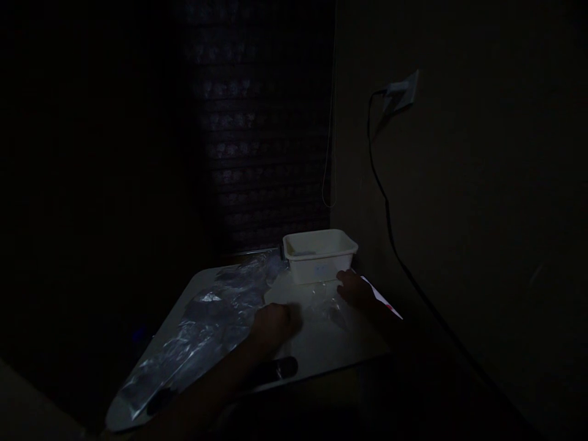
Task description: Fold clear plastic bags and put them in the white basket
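The room is very dark. My left hand (274, 323) is curled closed over the front of a small white table (312, 349), its fingertips smeared by motion; what they hold, if anything, is hidden. Just in front of a white plastic tub (321, 267), my right hand (354, 289) has its fingers bent together; I cannot make out what is in them. Thin clear plastic (328, 309), perhaps a small bag, shows between my two hands, close to the right fingers. The tub holds something pale and flat.
Large crinkled sheets of clear plastic (206, 324) cover the table's left side. A dark, rounded object (287, 367) lies at the front edge. Something white and red (381, 298) lies at the right edge. A black cord (388, 214) hangs from a wall socket (408, 90).
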Demonstrator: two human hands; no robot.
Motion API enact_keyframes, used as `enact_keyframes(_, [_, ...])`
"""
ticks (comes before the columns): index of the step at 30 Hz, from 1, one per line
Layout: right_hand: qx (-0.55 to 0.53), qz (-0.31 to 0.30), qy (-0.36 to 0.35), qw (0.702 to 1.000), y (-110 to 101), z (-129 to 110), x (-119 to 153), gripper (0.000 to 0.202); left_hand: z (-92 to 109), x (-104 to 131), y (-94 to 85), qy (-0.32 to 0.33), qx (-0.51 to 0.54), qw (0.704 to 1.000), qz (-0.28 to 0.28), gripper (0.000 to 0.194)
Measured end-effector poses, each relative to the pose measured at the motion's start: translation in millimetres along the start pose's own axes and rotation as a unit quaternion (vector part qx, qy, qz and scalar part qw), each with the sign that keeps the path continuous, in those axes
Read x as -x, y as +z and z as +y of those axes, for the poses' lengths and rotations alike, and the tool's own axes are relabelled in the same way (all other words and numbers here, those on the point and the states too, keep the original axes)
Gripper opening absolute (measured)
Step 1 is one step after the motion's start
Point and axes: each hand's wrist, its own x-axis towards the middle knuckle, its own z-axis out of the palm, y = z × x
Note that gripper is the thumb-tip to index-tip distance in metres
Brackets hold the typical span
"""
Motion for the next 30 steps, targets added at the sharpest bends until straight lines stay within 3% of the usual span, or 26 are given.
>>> enact_keyframes(2, [0.013, -0.007, 0.003, 1.000, -3.1, -1.3, 3.4, 0.023, 10.1, -3.1, -1.3, 0.067, -0.047, 0.996, 0.022, 0.030])
enact_keyframes(5, [-0.026, -0.099, -0.037, 0.994, -4.4, -2.2, 14.2, 0.020, 25.4, -12.1, 11.2, 0.146, -0.063, 0.987, 0.031, 0.024])
enact_keyframes(7, [-0.074, -0.150, -0.083, 0.982, -2.9, -4.4, 23.6, 0.032, 34.1, -18.6, 23.1, 0.169, -0.068, 0.983, 0.026, 0.025])
enact_keyframes(9, [-0.092, -0.157, -0.122, 0.976, -0.5, -8.5, 31.7, 0.052, 40.4, -24.0, 31.5, 0.176, -0.080, 0.981, 0.014, 0.025])
enact_keyframes(11, [-0.080, -0.134, -0.139, 0.978, 1.7, -13.2, 36.1, 0.062, 43.5, -27.6, 33.7, 0.172, -0.087, 0.981, 0.004, 0.027])
enact_keyframes(14, [-0.062, -0.099, -0.110, 0.987, 4.0, -16.3, 35.4, 0.054, 40.0, -30.6, 28.3, 0.134, -0.053, 0.990, 0.013, 0.028])
enact_keyframes(18, [-0.055, -0.063, -0.034, 0.996, 9.9, -7.6, 30.8, 0.051, 21.5, -33.7, 21.6, 0.024, 0.042, 0.998, 0.038, 0.024])
enact_keyframes(22, [-0.036, 0.022, 0.001, 0.999, 19.5, 3.4, 29.1, 0.051, -3.0, -35.0, 20.4, -0.064, 0.099, 0.992, 0.048, 0.028])
enact_keyframes(27, [-0.002, 0.130, 0.050, 0.990, 24.9, 11.0, 23.5, 0.047, -21.9, -33.4, 16.0, -0.069, 0.086, 0.986, 0.129, 0.033])
enact_keyframes(30, [-0.027, 0.169, 0.035, 0.985, 27.1, 17.6, 18.3, 0.044, -16.9, -30.7, 19.0, 0.015, 0.032, 0.989, 0.146, 0.028])
